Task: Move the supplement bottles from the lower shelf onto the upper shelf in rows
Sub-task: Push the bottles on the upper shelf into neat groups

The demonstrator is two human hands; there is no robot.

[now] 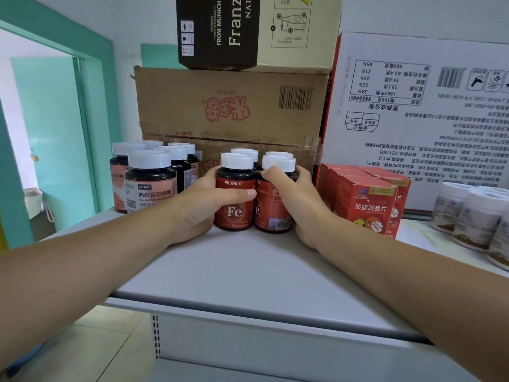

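Four red bottles (pixel 234 208): clustered upright on the upper shelf (pixel 248 271), touching
Left hand (pixel 201 208): fingers curled round the cluster's left side, thumb across a label
Right hand (pixel 301 208): fingers curled round its right side

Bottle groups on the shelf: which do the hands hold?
The middle red Fe bottles, between left hand and right hand; pink-labelled bottles and pale bottles stand untouched.

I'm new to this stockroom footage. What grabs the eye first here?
Both hands clasp a cluster of red Fe bottles on the grey shelf, left hand on the left, right hand on the right. Pink-labelled bottles stand to their left, red boxes to their right, cardboard cartons behind.
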